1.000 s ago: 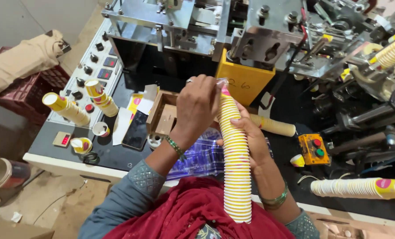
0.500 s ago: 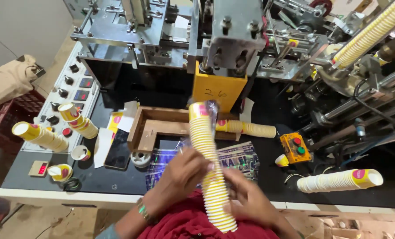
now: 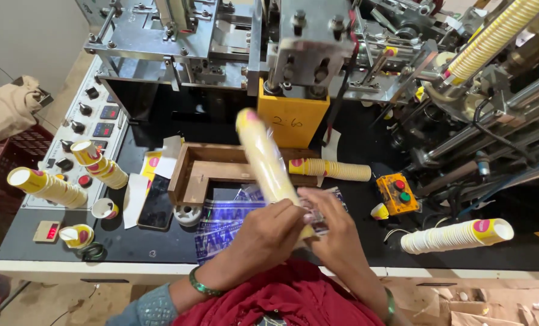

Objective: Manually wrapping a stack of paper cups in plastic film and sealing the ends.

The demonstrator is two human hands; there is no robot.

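Change noted: half a second ago the long stack of nested yellow-and-white paper cups stood close to upright between the hands; it now leans away from the person, its pink-marked top end swung toward the yellow metal block of the cup-forming machine. The stack is motion-blurred, so it is in mid-swing. A clear plastic sleeve appears to cover it, though the blur leaves this uncertain. My reading is that the stack is being turned in the hands for handling at its lower end, not put down.

Position of the stack: off the surface, above the open wooden tray and the printed clear plastic bags lying flat on the black worktable. Its lower end is hidden between the hands.

Left hand: fingers curled and closed around the lower part of the stack, green bangle at the wrist, forearm coming up from the lower left.

Right hand: fingers bent inward and pinched at the stack's bottom end, just beside the left hand; whether it grips cup or film I cannot tell.

Nearby: a shorter lying stack of yellow cups beyond the hands, and a white cup stack with a yellow-rimmed end to the right.
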